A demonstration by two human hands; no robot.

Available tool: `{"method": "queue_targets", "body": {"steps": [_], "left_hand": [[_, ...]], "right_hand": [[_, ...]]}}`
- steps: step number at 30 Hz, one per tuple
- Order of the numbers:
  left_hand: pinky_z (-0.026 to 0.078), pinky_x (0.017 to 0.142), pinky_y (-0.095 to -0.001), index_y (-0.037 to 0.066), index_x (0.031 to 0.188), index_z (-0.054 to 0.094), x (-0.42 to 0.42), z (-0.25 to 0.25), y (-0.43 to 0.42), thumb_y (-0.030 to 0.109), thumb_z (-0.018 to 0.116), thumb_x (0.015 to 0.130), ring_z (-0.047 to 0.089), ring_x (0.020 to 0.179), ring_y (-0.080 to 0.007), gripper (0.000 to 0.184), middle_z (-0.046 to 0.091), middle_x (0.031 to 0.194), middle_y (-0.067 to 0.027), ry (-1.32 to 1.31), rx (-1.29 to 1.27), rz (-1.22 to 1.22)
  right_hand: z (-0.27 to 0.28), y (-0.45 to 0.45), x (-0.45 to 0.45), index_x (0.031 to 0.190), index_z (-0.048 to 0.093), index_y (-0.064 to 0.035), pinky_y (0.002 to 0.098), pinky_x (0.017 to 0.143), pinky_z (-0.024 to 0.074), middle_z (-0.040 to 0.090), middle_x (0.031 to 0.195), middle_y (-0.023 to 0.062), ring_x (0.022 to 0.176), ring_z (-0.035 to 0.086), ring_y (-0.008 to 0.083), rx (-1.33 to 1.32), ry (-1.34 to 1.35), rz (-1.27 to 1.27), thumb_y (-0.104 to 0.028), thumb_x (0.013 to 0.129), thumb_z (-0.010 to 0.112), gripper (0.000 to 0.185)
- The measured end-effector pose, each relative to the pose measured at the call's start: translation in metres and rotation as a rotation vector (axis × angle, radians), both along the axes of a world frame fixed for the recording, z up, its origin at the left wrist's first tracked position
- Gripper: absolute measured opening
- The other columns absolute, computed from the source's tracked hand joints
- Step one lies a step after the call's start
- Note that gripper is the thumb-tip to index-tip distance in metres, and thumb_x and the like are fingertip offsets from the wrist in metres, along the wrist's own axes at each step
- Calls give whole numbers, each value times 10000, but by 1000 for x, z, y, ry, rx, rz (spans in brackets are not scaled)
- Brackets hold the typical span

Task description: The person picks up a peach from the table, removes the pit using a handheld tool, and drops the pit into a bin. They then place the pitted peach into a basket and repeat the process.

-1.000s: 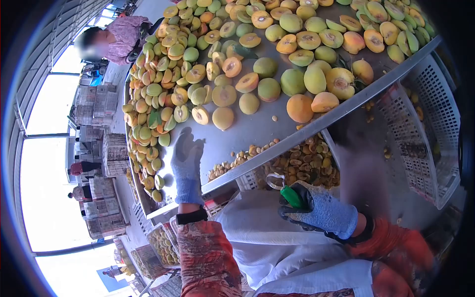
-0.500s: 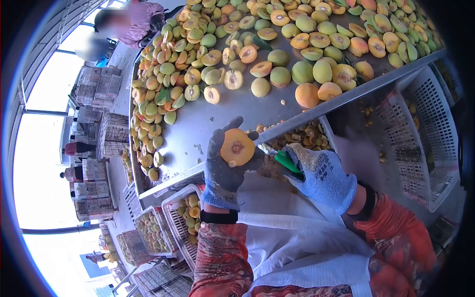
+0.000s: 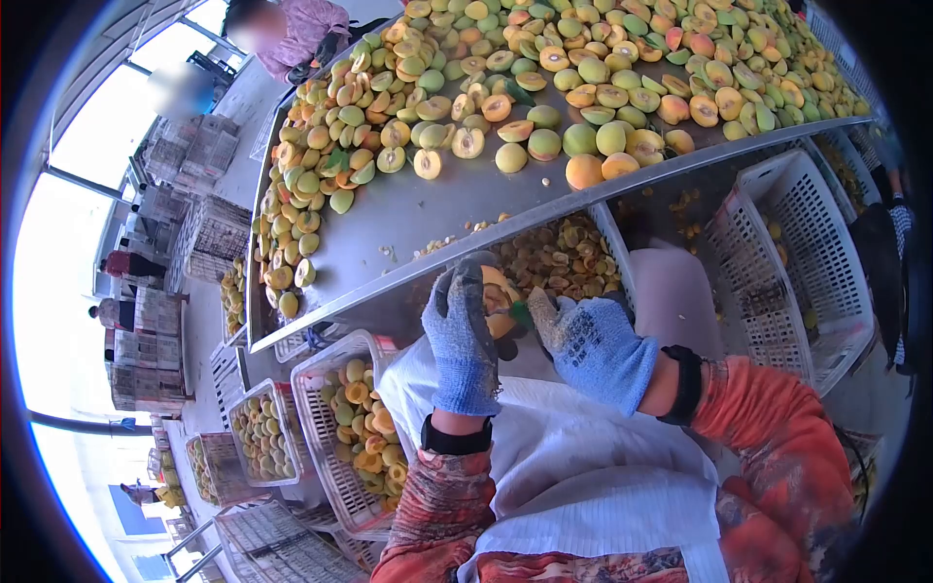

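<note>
My left hand, in a blue and grey glove, is closed round a halved orange fruit just beyond the table's front edge. My right hand, gloved too, grips a green-handled tool whose tip is at the cut face of the fruit and hidden there. Many halved and whole yellow-green fruits are spread over the metal table. Below the edge, behind my hands, a crate holds pits and scraps.
Fruit-filled crates stand at the lower left, and a white crate at the right. The table's raised metal rim runs in front of me. A person in pink is at the table's far left; stacked crates stand beyond.
Over the last second my left hand took a fruit half from the table area and drew it toward my body. The green tool now meets the fruit. The view has shifted.
</note>
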State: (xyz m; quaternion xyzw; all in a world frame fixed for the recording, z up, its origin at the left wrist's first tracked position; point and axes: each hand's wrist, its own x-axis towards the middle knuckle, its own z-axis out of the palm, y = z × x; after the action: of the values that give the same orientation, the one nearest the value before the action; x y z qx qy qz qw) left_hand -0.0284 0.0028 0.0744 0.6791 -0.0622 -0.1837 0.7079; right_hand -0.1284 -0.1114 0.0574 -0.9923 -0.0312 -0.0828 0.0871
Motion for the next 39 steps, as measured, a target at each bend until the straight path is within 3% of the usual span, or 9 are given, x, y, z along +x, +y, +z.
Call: {"method": "queue_targets", "body": {"steps": [3,11,13,16,23,25,31,35,39], "left_hand": [[381,303,-230,33,1051,583,-7,-7,5,338,496,920,553,484,-138,344,577,783,-53,-124,-12,27],[399,950,-327,36,1216,458,-29,-11,1,277,497,942,461,1147,-186,367,500,1250,-101,-577,-40,110],[434,922,-331,40,1184,487,-15,-7,8,283,519,922,532,1062,-226,359,551,1155,-131,2,-378,-73],[487,865,-360,17,1099,544,-9,-8,11,189,530,890,584,982,-281,271,580,1084,-144,-120,-143,-272],[482,891,-452,6,1110,546,-16,15,-5,132,587,776,577,986,-351,359,583,1042,-169,45,-689,-81],[484,880,-454,-15,1132,535,-2,23,1,141,575,798,579,974,-367,371,581,1054,-172,572,-611,-117],[482,885,-371,-21,1169,538,-20,11,-1,160,552,866,594,993,-242,353,591,1122,-142,-40,-604,-166],[542,751,-334,-8,1189,501,-13,-1,-7,181,557,899,598,941,-251,351,552,1156,-161,-107,-212,60],[483,838,-272,-2,1251,464,-14,-7,0,139,555,905,586,975,-189,384,519,1256,-142,-365,-427,-122]], "right_hand": [[-9,11,-4,1155,467,41,372,492,460,591,748,107,606,607,227,70,-71,-39,-173,775,543,442],[-11,27,-10,1153,513,28,380,523,483,623,869,161,631,630,283,497,-121,-83,-199,776,583,446],[-13,10,-12,1147,515,25,397,528,484,621,857,168,622,627,287,420,-83,-97,-201,785,583,433],[-22,14,-14,1181,489,28,414,530,488,619,851,178,623,628,301,269,-74,-78,-229,789,594,481],[-15,9,-15,1194,502,-5,394,543,493,618,856,178,661,634,301,309,-161,-87,-234,755,641,514],[-10,6,-16,1183,513,-31,382,552,494,619,839,159,671,638,293,249,-190,-89,-210,762,630,473],[10,20,-9,1056,528,-13,402,735,496,581,962,195,869,602,350,1051,-78,23,-201,787,625,342],[1,29,2,1058,522,-6,385,729,495,581,927,188,828,600,348,870,-91,-7,-144,754,660,361],[44,6,-13,1039,521,8,409,651,488,601,846,215,738,621,339,1733,498,-40,-151,744,621,350]]}}
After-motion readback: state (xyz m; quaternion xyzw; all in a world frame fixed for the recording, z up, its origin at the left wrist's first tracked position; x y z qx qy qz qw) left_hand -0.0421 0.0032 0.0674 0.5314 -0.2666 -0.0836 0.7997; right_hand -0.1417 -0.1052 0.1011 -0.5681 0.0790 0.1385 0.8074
